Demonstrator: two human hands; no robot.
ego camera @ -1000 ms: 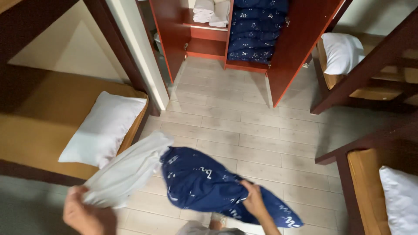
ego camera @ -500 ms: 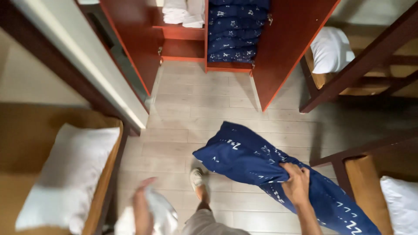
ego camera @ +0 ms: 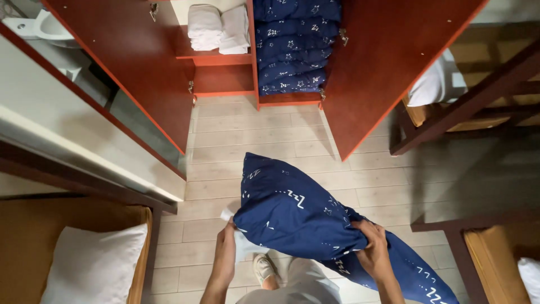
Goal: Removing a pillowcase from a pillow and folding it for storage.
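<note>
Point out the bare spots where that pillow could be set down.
Bare floor lies between the open wardrobe and the blue pillowcase. The wooden bunk left of the white pillow is free. The wardrobe shelves are crowded with folded blue bedding and white linens.

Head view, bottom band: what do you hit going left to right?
White pillow on the left bunk → left hand, pinching white fabric → dark blue patterned pillowcase → right hand, grip on the case → wooden bunk frame at right → white pillow corner.
</note>
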